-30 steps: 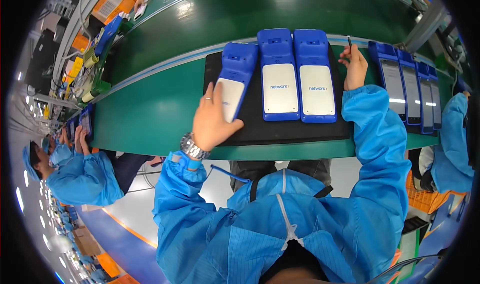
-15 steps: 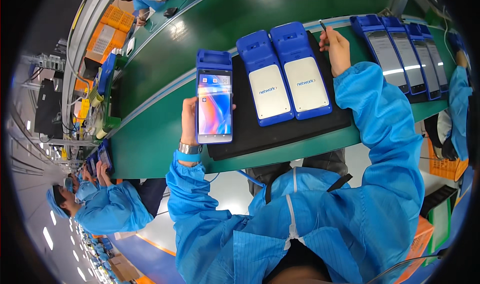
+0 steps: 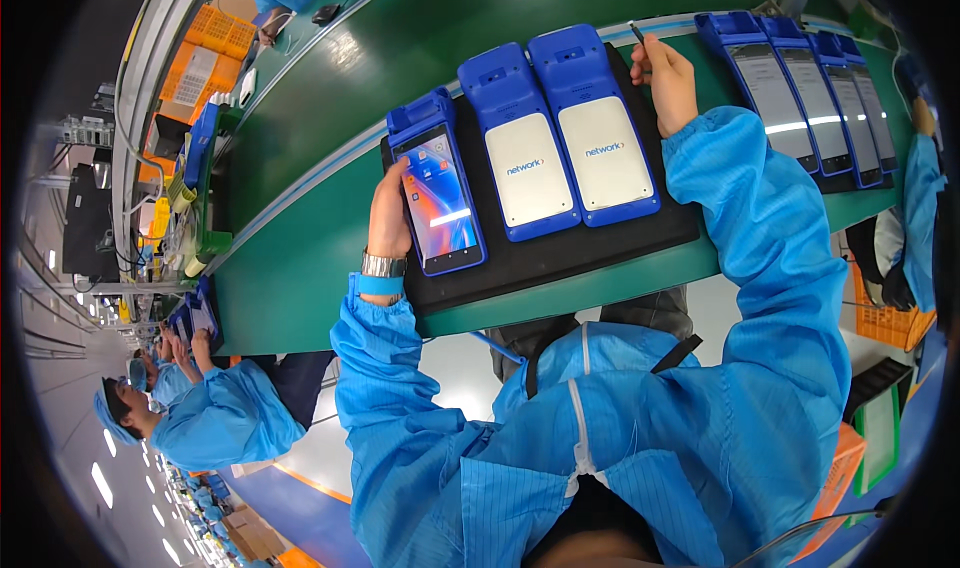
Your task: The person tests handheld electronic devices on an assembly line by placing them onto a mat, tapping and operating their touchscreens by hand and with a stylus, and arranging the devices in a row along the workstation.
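While left hand grips lit terminal, right hand pinches stylus.

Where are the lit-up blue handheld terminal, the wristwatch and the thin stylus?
lit-up blue handheld terminal (image 3: 440, 200), head view, on its glowing screen
wristwatch (image 3: 383, 265), head view, on the metal band
thin stylus (image 3: 637, 33), head view, on its shaft above the fingers

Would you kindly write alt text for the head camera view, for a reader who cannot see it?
A person in a blue smock holds a blue handheld terminal with a lit screen in the left hand, over a black tray on a green conveyor table. Two more terminals lie face up beside it, showing white screens, while the right hand holds a thin stylus.
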The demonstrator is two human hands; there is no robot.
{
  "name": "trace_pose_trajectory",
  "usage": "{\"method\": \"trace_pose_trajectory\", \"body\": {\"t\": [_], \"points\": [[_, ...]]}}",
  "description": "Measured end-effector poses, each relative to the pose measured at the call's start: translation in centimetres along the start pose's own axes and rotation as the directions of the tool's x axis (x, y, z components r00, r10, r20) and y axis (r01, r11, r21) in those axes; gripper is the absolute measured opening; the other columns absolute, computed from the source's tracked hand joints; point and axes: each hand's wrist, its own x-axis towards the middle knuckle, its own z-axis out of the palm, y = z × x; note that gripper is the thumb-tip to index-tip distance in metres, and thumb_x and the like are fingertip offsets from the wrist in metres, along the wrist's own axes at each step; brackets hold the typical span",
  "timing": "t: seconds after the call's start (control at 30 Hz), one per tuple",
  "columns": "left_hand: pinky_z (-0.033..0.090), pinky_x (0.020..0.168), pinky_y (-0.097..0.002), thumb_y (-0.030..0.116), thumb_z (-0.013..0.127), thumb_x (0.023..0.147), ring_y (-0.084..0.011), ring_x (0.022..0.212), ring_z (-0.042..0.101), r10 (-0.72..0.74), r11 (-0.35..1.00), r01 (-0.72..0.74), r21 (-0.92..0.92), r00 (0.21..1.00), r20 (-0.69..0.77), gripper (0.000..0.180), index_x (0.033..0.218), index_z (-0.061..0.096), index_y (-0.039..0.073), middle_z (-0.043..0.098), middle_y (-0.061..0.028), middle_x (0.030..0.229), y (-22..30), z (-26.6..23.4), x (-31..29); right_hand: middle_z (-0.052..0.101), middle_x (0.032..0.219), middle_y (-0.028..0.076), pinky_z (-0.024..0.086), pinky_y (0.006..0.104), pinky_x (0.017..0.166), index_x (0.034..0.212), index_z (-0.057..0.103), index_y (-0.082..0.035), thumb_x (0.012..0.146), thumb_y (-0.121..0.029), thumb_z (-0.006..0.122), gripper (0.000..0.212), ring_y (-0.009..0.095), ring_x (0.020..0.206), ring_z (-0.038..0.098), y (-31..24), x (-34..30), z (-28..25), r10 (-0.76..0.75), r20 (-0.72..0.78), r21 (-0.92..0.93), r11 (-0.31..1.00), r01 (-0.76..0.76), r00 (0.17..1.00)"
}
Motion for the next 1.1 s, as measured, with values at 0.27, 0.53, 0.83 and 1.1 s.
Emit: {"method": "trace_pose_trajectory", "body": {"t": [0.27,0.53,0.83,1.1], "points": [[0.036,0.095,-0.0397,0.013,0.065,0.071,-0.0335,0.111,0.043,0.743,0.134,-0.615,0.777,0.581,0.332,0.052,0.117,0.045,0.000,0.042,-0.0206,0.121,1.3,6.5,-3.2,0.054,0.065,0.003,0.041,0.0241,0.057,0.075,0.059,-0.001,0.092,-0.030,0.048,0.035,0.010,0.060,0.050,0.8,0.8,-0.7,-0.008,0.011,-0.029,1.000,0.009,1.000],[0.039,0.095,-0.0424,0.030,0.065,0.068,-0.0425,0.121,0.036,0.465,-0.067,-0.529,0.846,0.734,0.495,0.075,0.130,0.035,0.001,0.026,-0.0271,0.135,-2.2,13.8,-2.0,0.053,0.061,0.004,0.041,0.0240,0.054,0.074,0.059,-0.001,0.091,-0.030,0.049,0.035,0.010,0.056,0.050,0.9,0.8,-0.7,-0.035,0.018,0.019,0.999,0.034,0.999],[0.045,0.087,-0.0435,0.041,0.068,0.063,-0.0464,0.113,0.043,0.363,-0.124,-0.302,0.945,0.873,0.326,0.094,0.133,0.025,-0.005,0.027,-0.0311,0.135,-2.1,13.6,-1.9,0.055,0.063,0.004,0.041,0.0249,0.053,0.075,0.059,0.001,0.091,-0.029,0.049,0.035,0.011,0.057,0.050,1.0,0.5,-1.1,-0.011,0.062,0.005,1.000,0.011,0.998],[0.049,0.070,-0.0456,0.047,0.070,0.061,-0.0397,0.090,0.055,0.462,-0.158,-0.200,0.967,0.851,0.252,0.074,0.109,0.041,-0.002,0.047,-0.0231,0.107,-0.4,15.3,0.1,0.053,0.063,0.003,0.041,0.0242,0.055,0.075,0.058,-0.001,0.092,-0.030,0.048,0.035,0.010,0.058,0.049,0.5,0.5,-1.5,-0.032,0.036,-0.012,0.999,0.032,0.999]]}}
